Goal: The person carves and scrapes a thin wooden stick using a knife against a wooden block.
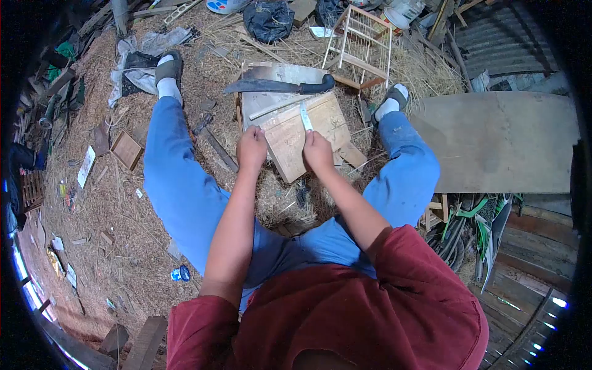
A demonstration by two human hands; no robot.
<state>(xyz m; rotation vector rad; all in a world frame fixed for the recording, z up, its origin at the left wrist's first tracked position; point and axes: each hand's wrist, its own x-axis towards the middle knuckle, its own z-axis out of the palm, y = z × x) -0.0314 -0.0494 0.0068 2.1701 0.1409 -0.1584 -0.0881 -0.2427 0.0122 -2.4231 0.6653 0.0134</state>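
Note:
A light wooden board (308, 139) lies tilted between my legs, over a larger pale panel (271, 74). My left hand (252, 150) is closed at the board's left edge, by the end of a thin wooden strip (274, 113); what its fingers pinch is hidden. My right hand (318, 150) is closed on a short whitish blade-like tool (305, 116), which points away from me over the board. Beyond the board a machete (277, 86) with a black handle lies across the panel.
A slatted wooden frame (364, 46) stands at the back right. Black plastic bags (268, 20) lie at the back. A small wooden box (126, 150) and a blue cup-like item (180, 273) are on the left. A large flat sheet (499, 142) is at the right.

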